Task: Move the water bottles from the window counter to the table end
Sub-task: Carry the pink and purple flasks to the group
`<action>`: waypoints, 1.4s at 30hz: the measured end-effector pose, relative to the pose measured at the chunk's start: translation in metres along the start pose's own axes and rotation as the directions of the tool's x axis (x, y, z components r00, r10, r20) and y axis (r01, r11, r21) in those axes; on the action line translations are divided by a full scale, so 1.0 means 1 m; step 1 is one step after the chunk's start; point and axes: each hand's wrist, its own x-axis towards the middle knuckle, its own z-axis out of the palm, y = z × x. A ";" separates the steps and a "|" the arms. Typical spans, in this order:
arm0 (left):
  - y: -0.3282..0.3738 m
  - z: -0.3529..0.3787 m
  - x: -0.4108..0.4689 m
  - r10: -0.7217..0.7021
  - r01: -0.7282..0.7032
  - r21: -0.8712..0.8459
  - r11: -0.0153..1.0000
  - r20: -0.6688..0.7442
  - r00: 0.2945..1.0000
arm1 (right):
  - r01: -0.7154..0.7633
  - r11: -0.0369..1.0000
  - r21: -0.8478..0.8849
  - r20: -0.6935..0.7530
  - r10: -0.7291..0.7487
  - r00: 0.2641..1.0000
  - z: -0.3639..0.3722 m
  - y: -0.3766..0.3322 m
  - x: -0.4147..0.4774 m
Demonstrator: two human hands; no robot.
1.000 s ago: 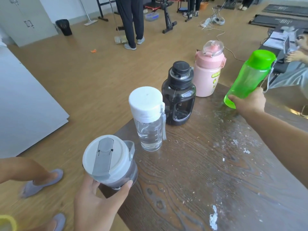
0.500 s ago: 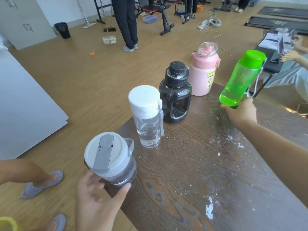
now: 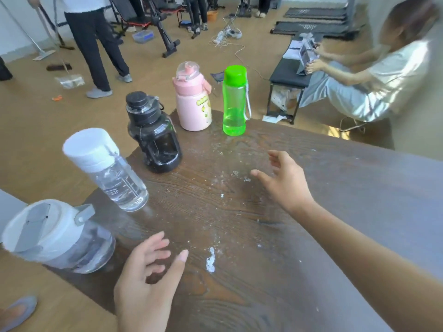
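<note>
Head view: five bottles are stood along the left and far edges of the dark wood-grain table (image 3: 299,236), paint-flecked on top. Nearest, at the near-left corner, a clear wide jug with a white lid and grey flip tab (image 3: 57,236) is seen. Next along the left edge, a clear cylindrical bottle with a white cap (image 3: 107,170), then a smoky black handled jug with a black screw cap (image 3: 153,133). At the far corner, a pink bottle with a clear domed lid (image 3: 193,99) is set just beside a translucent green bottle with a green cap and white strap (image 3: 235,101); the two are apart, not touching.

Left hand (image 3: 146,281): fingers spread and loosely curled, nothing held, placed over the near table edge just right of the white-lidded jug, no contact with it.

Right hand (image 3: 285,180): opened wide, empty, held over mid-table, well short of the green bottle. Whether the palm touches the wood cannot be told.
</note>
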 end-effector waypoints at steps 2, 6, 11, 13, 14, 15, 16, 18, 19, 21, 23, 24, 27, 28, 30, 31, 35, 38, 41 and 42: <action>0.018 0.025 -0.006 0.008 -0.008 0.000 1.000 0.109 0.994 | -0.023 0.999 0.032 -0.023 0.024 0.999 -0.027 0.009 -0.022; 0.052 0.084 -0.021 0.033 -0.028 -0.020 0.999 0.285 0.958 | -0.084 0.993 0.082 -0.106 0.092 0.990 -0.081 0.038 -0.066; 0.090 0.166 -0.066 0.118 -0.117 -0.034 0.993 0.496 0.860 | -0.182 0.969 0.170 -0.304 0.227 0.925 -0.148 0.081 -0.125; 0.106 0.199 -0.090 0.149 -0.145 -0.052 0.988 0.567 0.811 | -0.212 0.959 0.188 -0.378 0.270 0.886 -0.175 0.100 -0.150; 0.114 0.215 -0.103 0.165 -0.160 -0.061 0.985 0.598 0.785 | -0.229 0.954 0.195 -0.407 0.291 0.866 -0.188 0.108 -0.162; 0.121 0.229 -0.115 0.181 -0.176 -0.071 0.982 0.627 0.758 | -0.247 0.948 0.203 -0.430 0.313 0.847 -0.200 0.118 -0.172; 0.129 0.243 -0.127 0.199 -0.192 -0.084 0.978 0.655 0.729 | -0.264 0.942 0.208 -0.453 0.332 0.827 -0.211 0.128 -0.182; 0.143 0.274 -0.158 0.238 -0.233 -0.106 0.967 0.709 0.664 | -0.296 0.928 0.225 -0.507 0.371 0.778 -0.235 0.150 -0.205; 0.149 0.286 -0.171 0.250 -0.240 -0.120 0.963 0.729 0.638 | -0.308 0.922 0.235 -0.529 0.388 0.755 -0.244 0.159 -0.214; 0.160 0.310 -0.199 0.274 -0.259 -0.145 0.955 0.767 0.580 | -0.339 0.904 0.262 -0.575 0.428 0.697 -0.262 0.174 -0.235; 0.172 0.333 -0.232 0.306 -0.290 -0.173 0.941 0.799 0.517 | -0.357 0.883 0.303 -0.619 0.468 0.631 -0.281 0.187 -0.261; 0.177 0.344 -0.248 0.317 -0.296 -0.188 0.936 0.815 0.486 | -0.365 0.874 0.320 -0.637 0.484 0.600 -0.289 0.192 -0.275; 0.187 0.369 -0.300 0.339 -0.301 -0.228 0.926 0.854 0.395 | -0.391 0.842 0.372 -0.662 0.536 0.524 -0.304 0.203 -0.319; 0.188 0.376 -0.318 0.346 -0.307 -0.240 0.921 0.866 0.360 | -0.396 0.834 0.384 -0.667 0.547 0.506 -0.307 0.206 -0.333; 0.191 0.388 -0.353 0.355 -0.332 -0.257 0.908 0.891 0.283 | -0.416 0.819 0.395 -0.676 0.566 0.472 -0.308 0.211 -0.362; 0.192 0.394 -0.370 0.359 -0.348 -0.264 0.900 0.900 0.247 | -0.429 0.809 0.401 -0.681 0.576 0.451 -0.308 0.214 -0.376; 0.196 0.418 -0.427 0.366 -0.389 -0.288 0.875 0.920 0.141 | -0.491 0.769 0.409 -0.756 0.587 0.288 -0.311 0.227 -0.422; 0.197 0.431 -0.453 0.352 -0.407 -0.278 0.870 0.928 0.119 | -0.534 0.737 0.414 -0.810 0.566 0.155 -0.318 0.232 -0.444; 0.194 0.442 -0.466 0.334 -0.418 -0.241 0.876 0.928 0.164 | -0.522 0.717 0.463 -0.803 0.588 0.095 -0.327 0.235 -0.455; 0.192 0.445 -0.468 0.324 -0.426 -0.225 0.876 0.930 0.173 | -0.531 0.707 0.467 -0.795 0.599 0.098 -0.329 0.237 -0.456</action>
